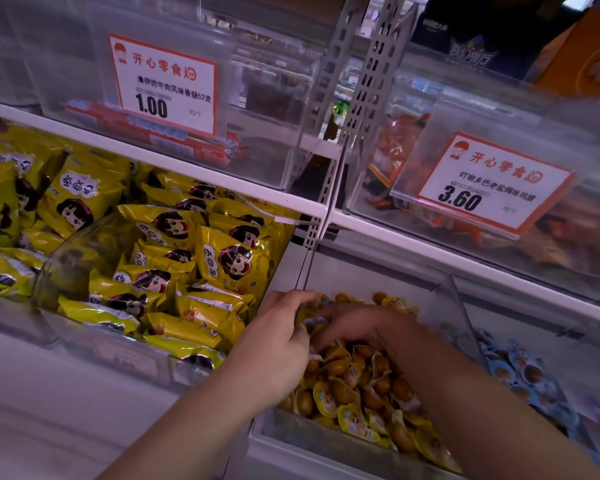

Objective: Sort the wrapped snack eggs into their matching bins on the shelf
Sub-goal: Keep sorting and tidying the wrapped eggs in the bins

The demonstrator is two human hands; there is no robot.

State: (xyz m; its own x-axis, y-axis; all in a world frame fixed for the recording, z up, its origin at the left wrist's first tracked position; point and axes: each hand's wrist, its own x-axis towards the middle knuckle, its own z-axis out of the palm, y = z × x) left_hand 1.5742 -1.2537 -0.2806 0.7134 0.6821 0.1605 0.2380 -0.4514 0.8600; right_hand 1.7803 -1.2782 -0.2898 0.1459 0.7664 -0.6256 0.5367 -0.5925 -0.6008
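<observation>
Over the clear bin of yellow-wrapped eggs, the left hand pinches a wrapper edge; the right hand digs in, fingers curled, grasp unclear.

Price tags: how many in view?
2. One price tag reading 1.00 hangs on the upper-left clear bin; the other, reading 3.60, on the upper-right bin. The blurred lower-left bin front may hold another.

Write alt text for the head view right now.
Both hands, left hand and right hand, dig into a clear bin of yellow-wrapped snack eggs. Blue-wrapped eggs fill the bin to its right, large yellow snack bags the bin to its left.
</observation>
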